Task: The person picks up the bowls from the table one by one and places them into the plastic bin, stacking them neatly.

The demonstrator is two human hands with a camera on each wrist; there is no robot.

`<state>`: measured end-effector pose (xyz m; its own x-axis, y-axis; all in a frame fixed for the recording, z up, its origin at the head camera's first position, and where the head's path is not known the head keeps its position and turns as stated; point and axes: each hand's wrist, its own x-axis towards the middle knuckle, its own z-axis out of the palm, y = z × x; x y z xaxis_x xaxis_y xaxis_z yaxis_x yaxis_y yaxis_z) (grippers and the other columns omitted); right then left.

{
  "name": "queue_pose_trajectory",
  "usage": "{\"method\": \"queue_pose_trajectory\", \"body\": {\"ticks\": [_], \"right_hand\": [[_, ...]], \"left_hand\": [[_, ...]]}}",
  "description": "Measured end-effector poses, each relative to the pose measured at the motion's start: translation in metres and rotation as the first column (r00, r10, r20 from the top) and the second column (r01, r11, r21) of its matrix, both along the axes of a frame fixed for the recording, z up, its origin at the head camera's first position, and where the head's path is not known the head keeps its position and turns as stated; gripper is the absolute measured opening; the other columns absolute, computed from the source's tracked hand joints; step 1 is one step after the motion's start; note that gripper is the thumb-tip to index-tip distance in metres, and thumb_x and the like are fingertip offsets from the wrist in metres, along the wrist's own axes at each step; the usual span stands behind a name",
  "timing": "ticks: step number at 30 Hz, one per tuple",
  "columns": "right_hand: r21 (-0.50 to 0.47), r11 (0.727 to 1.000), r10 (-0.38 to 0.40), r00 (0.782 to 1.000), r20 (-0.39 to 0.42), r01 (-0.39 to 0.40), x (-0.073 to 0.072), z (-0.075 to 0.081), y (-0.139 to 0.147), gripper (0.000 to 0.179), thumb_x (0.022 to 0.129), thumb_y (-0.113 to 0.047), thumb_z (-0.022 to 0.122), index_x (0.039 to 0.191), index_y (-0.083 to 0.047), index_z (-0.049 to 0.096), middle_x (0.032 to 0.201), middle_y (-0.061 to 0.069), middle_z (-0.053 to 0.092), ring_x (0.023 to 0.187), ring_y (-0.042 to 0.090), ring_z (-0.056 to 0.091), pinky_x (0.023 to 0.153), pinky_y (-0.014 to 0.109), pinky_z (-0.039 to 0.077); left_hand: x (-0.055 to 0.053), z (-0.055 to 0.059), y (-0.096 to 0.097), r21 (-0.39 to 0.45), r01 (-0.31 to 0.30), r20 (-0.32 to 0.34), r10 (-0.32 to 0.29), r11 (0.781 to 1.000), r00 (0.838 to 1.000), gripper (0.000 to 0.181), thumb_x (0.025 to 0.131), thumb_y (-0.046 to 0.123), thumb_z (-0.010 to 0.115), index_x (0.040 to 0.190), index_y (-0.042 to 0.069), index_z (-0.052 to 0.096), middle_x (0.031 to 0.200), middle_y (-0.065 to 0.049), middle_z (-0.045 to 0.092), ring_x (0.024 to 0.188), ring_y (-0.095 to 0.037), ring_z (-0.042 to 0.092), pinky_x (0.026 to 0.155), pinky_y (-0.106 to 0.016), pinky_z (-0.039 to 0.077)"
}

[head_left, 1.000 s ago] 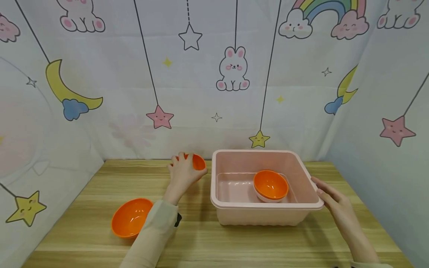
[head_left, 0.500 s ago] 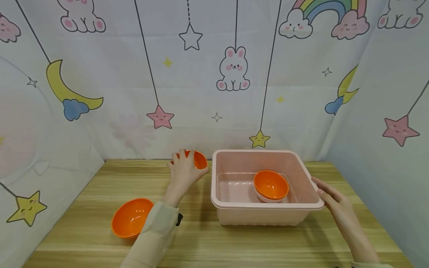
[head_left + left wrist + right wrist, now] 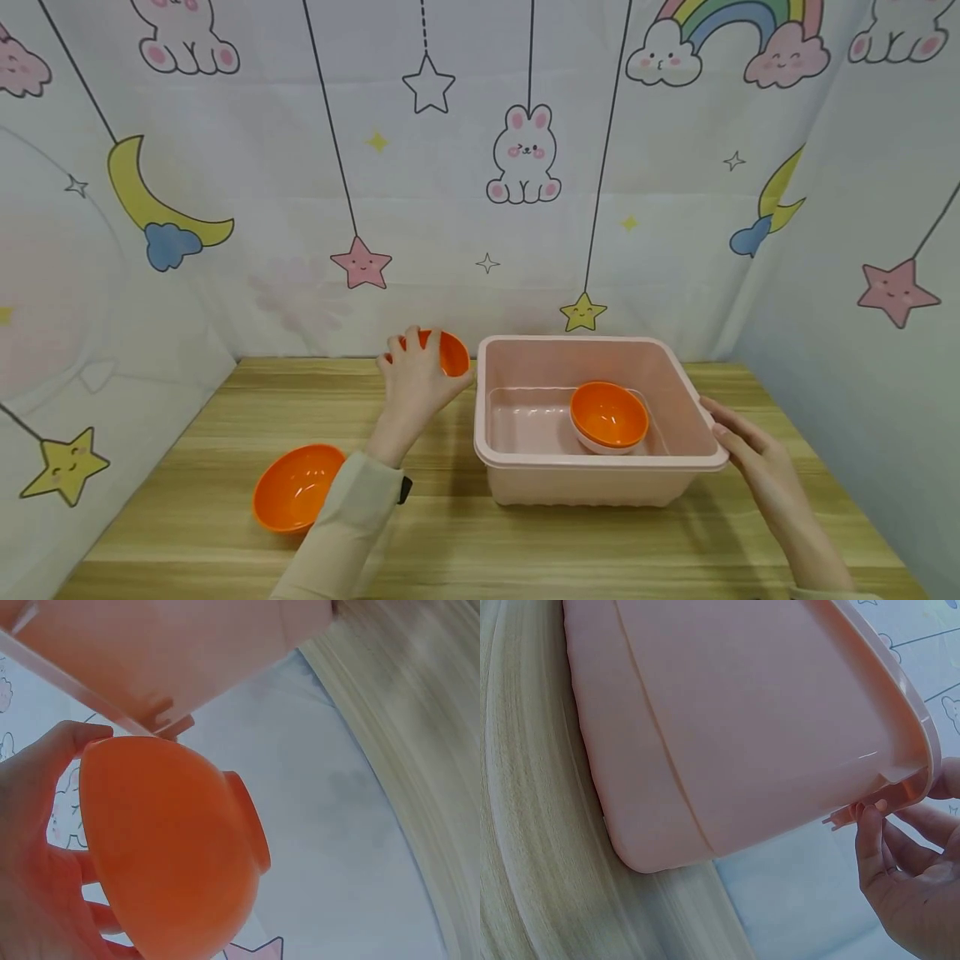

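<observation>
My left hand grips an orange bowl by its rim, to the left of a pink plastic basin. In the left wrist view that bowl is tipped on its side above the table, its foot ring facing away from the palm. The basin's wall shows close behind its upper edge. My right hand holds the basin's right rim. From the right wrist view, the fingers curl under the rim. Inside the basin sits another orange bowl, with a pale pink surface showing below it.
A larger orange bowl stands at the front left of the wooden table, partly hidden by my left sleeve. A printed cloth backdrop rises behind the table and along both sides.
My left hand has risen slightly and moved a little right with the orange bowl, closer to the basin. My right hand and the basin have hardly moved.
</observation>
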<state>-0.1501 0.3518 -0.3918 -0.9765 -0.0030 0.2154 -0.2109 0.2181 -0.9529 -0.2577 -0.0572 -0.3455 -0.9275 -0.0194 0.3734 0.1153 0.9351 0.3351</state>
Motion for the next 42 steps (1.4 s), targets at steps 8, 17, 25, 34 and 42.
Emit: {"method": "queue_pose_trajectory", "body": {"ticks": [8,17,25,34,42], "right_hand": [[0.004,1.000,-0.011,1.000,0.011,0.011,0.002,0.002,-0.001,0.046,0.101,-0.020,0.048,0.145,-0.008,0.042,0.130,-0.028,0.054,0.116,-0.019,0.047,0.086,0.003,0.041],[-0.001,1.000,-0.010,1.000,0.011,0.010,0.000,0.001,0.000,0.047,0.101,-0.020,0.049,0.145,-0.008,0.041,0.131,-0.028,0.053,0.116,-0.019,0.047,0.086,0.004,0.041],[-0.004,1.000,-0.003,1.000,-0.008,0.003,0.000,0.002,-0.001,0.046,0.101,-0.019,0.048,0.145,-0.007,0.042,0.130,-0.028,0.054,0.116,-0.018,0.048,0.086,0.004,0.042],[0.001,1.000,0.001,1.000,-0.006,-0.001,0.001,0.001,0.000,0.046,0.101,-0.020,0.048,0.145,-0.007,0.042,0.131,-0.028,0.053,0.116,-0.018,0.047,0.086,0.004,0.041],[0.002,1.000,0.008,1.000,-0.015,-0.008,0.001,0.001,0.000,0.046,0.101,-0.019,0.048,0.145,-0.006,0.041,0.131,-0.027,0.053,0.116,-0.017,0.048,0.086,0.004,0.042]], "left_hand": [[0.006,0.011,0.007,-0.002,0.013,-0.016,-0.013,1.000,1.000,0.074,0.077,0.058,0.062,0.134,0.013,0.051,0.135,-0.018,0.042,0.121,-0.041,0.037,0.094,-0.061,0.036],[0.011,0.024,0.014,-0.024,0.026,-0.046,-0.027,0.999,0.999,0.075,0.077,0.061,0.061,0.135,0.015,0.050,0.137,-0.018,0.042,0.121,-0.041,0.037,0.093,-0.060,0.036],[0.016,0.033,0.020,-0.030,0.048,-0.066,-0.050,0.998,0.997,0.071,0.077,0.053,0.065,0.135,0.014,0.050,0.137,-0.018,0.042,0.122,-0.041,0.037,0.092,-0.059,0.037],[0.020,0.040,0.028,-0.061,0.057,-0.036,-0.059,0.997,0.998,0.074,0.077,0.056,0.064,0.137,0.015,0.048,0.139,-0.017,0.040,0.124,-0.041,0.036,0.095,-0.058,0.036],[0.023,0.045,0.037,-0.079,0.069,-0.031,-0.071,0.995,0.997,0.076,0.077,0.057,0.064,0.139,0.017,0.046,0.141,-0.016,0.039,0.126,-0.040,0.035,0.097,-0.059,0.036]]}}
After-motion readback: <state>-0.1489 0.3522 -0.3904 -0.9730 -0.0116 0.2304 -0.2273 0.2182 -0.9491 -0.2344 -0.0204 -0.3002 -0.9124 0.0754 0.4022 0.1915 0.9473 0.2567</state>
